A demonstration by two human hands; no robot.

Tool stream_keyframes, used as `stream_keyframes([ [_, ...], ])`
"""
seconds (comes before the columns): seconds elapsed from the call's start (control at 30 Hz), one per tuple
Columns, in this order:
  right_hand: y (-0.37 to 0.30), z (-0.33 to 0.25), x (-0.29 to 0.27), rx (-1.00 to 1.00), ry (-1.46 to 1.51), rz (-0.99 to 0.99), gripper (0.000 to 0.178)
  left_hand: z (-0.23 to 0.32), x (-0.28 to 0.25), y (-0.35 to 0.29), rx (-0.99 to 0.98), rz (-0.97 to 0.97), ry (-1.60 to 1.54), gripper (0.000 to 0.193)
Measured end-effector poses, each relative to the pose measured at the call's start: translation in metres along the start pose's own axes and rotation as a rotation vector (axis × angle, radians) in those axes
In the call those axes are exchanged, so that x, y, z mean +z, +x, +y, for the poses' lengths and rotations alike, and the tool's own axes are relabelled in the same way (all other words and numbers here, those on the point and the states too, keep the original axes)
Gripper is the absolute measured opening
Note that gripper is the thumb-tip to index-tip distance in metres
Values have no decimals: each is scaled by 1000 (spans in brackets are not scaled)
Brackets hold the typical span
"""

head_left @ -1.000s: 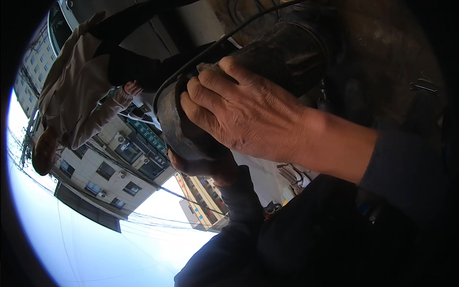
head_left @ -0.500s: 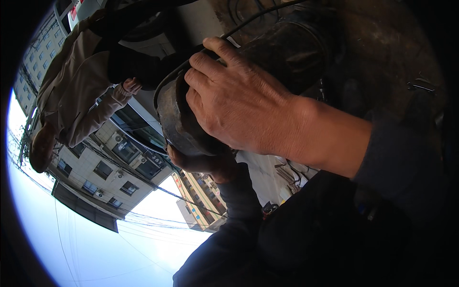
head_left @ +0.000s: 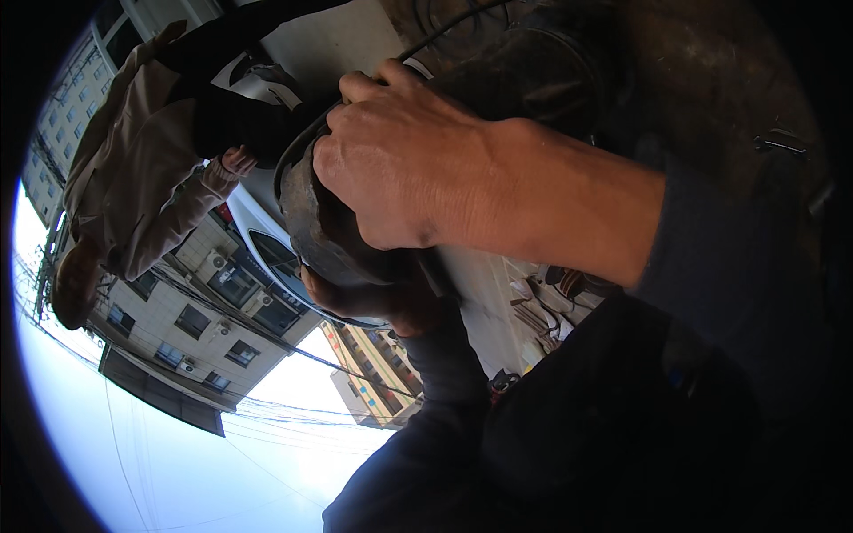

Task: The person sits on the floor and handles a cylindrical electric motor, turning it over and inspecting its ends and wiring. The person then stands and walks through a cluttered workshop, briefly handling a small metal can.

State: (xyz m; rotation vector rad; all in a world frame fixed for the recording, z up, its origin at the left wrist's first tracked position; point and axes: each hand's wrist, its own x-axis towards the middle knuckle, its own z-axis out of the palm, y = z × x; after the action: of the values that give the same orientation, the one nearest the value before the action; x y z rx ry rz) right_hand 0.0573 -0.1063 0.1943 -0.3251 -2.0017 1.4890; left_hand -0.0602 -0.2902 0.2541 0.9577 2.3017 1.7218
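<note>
A dark, grimy metal cylinder point(head_left: 313, 213) lies in front of me, its worn rim turned toward the left. My right hand point(head_left: 435, 169) reaches across from the right and is bent over its upper side, fingers curled at the rim. The fingertips are partly hidden behind the knuckles. Below, my left hand point(head_left: 369, 302) is closed around the lower edge, thumb or finger end showing at the rim; the rest of it lies in shadow. A black cable point(head_left: 453, 25) runs along the top and bends down beside the rim.
A person in a beige jacket point(head_left: 133, 169) stands at the left. Behind are a white car point(head_left: 267, 244) and buildings point(head_left: 191, 315). Several thin tools point(head_left: 538, 311) lie beyond my knee, and a small metal piece point(head_left: 782, 142) lies on the brown ground at the right.
My right hand has shifted left and turned at the wrist, its fingers more bent. The cylinder has moved slightly left. More of a white car shows behind it.
</note>
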Motion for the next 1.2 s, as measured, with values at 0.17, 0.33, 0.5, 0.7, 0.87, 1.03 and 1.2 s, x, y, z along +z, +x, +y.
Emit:
stream_keyframes([
  [0.17, 3, 1, -9, -12, 30, -89, 25, 0, -3, 0, 117, -98, 172, 86],
  [0.33, -3, 2, -4, -46, 4, -124, 37, 4, 10, -3, -81, 92, 53, 76],
  [0.5, -14, -2, 4, -84, -109, 2, 43, 10, 18, -5, -140, 90, -10, 77],
  [0.7, -18, 2, 15, -78, -1, 76, 36, -3, 1, -6, 161, 5, 237, 80],
  [0.87, -29, 9, 33, -124, -191, 293, 37, -6, -2, -8, 879, -35, 1167, 43],
  [1.03, -54, 33, 19, -104, -78, 271, 43, -12, -5, -10, 841, -181, 1086, 56],
  [1.2, -79, 53, -13, -76, 23, 281, 50, -24, 0, -15, 550, -170, 675, 86],
])
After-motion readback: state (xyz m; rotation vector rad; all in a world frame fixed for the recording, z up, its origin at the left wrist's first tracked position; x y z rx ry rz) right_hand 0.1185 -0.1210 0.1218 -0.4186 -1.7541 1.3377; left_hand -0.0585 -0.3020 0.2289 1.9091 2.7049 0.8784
